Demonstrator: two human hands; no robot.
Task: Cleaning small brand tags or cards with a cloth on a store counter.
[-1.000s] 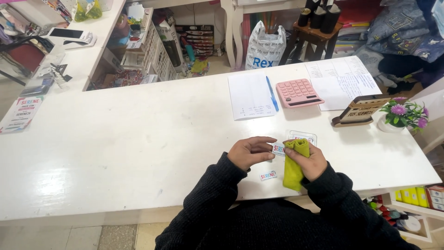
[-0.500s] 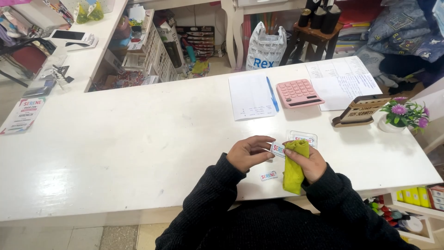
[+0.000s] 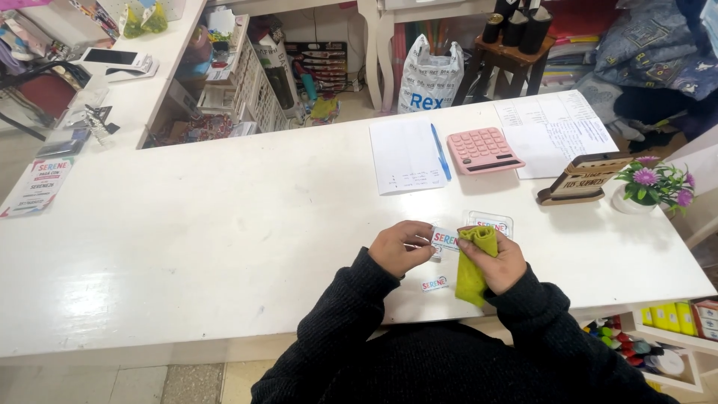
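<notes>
Holding still, left hand (image 3: pixel 400 248), card (image 3: pixel 445 239) unmoved

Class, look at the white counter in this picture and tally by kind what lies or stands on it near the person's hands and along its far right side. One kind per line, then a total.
Green cloth: 1
Small printed cards or labels: 3
Pink calculator: 1
Blue pen: 1
Paper sheets: 2
Wooden sign: 1
Potted flowers: 1
Total: 10

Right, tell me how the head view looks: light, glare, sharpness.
Head view: even indoor light, soft glare on the white counter; faint shadows beside the flower pot; the hands and green cloth sharp; wide-angle bending at the counter edges.
</notes>
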